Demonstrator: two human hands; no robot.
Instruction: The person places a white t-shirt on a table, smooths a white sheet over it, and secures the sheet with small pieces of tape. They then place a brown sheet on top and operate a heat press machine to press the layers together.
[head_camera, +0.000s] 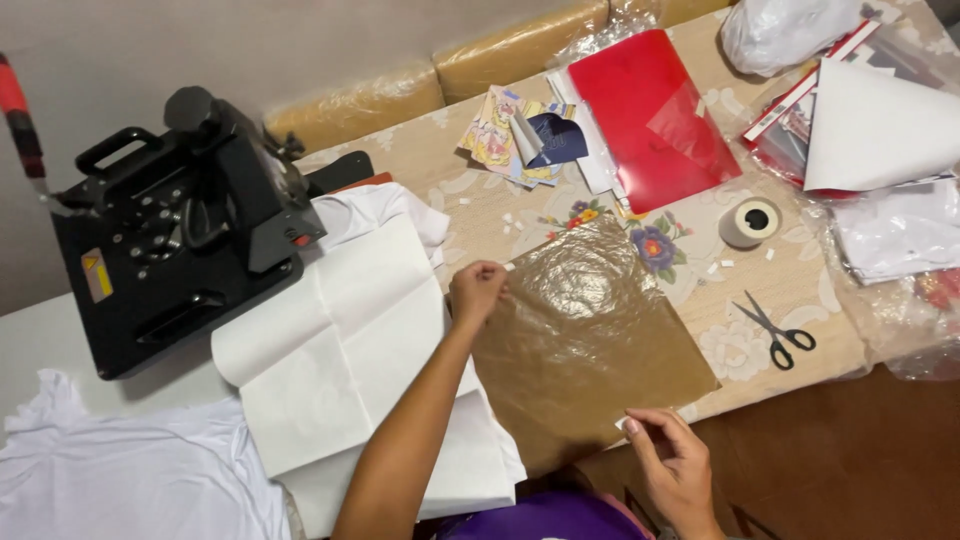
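Brown translucent sheet (590, 340) lies flat on the flowered tablecloth (800, 280), its near corner overhanging the table edge, as I pinch a small white scrap at its far-left corner with my left hand (477, 292) and another at its near edge with my right hand (672, 462), fingers pressed together on each. White folded paper (340, 350) covers a white T-shirt (130, 480) beside the black heat press (180, 230); scissors (778, 335) and a tape roll (750, 222) sit to the right. Judging by the wrinkled film, an uneven pull could crease it or drag it off the edge.
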